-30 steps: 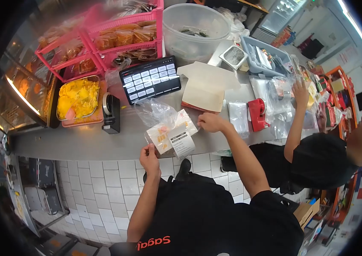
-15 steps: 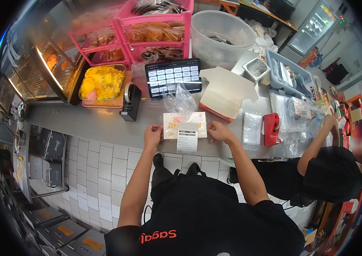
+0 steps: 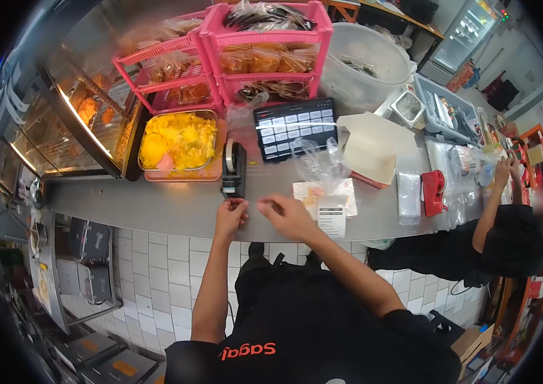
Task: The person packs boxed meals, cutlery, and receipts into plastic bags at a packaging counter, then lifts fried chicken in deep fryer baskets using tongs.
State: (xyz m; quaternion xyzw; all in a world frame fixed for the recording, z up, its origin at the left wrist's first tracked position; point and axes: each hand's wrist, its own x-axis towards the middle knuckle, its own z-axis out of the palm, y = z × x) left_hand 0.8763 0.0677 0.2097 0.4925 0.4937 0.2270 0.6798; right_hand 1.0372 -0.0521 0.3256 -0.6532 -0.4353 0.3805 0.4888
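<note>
My left hand is just below the black tape dispenser, fingertips closed together on something I cannot make out. To its right, over the counter edge, my right hand has curled fingers; whether it holds anything is not clear. A white box in a clear plastic bag lies right of my hands, with a printed receipt on its front. Behind the bag stands a tablet. An open paper box sits to the right of the tablet.
A tray of yellow food lies at left, beside a heated display case. Pink racks and a large clear tub stand behind. A red tape dispenser is at right, near a co-worker.
Both hands have left the bagged box and moved left to the black dispenser. The bagged box stays on the counter. The view has shifted left.
</note>
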